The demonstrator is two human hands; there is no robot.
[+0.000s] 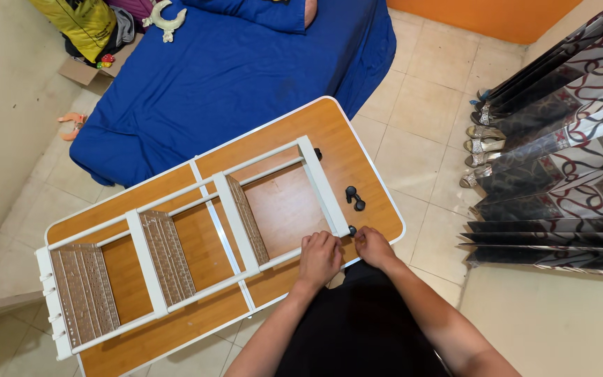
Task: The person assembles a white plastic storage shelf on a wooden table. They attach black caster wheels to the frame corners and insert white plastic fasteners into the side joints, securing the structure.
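Note:
A white metal rack frame with brown perforated shelves lies flat on a wooden folding table. My left hand rests closed on the frame's near rail by its right corner. My right hand pinches something small at that same corner post, next to a black knob. What the fingers hold is hidden. Two loose black caster-like parts sit on the table just beyond the frame's right end.
A bed with a blue sheet stands beyond the table. Patterned curtains hang at the right, with sandals on the tiled floor beside them. A cardboard box and bags sit at the top left.

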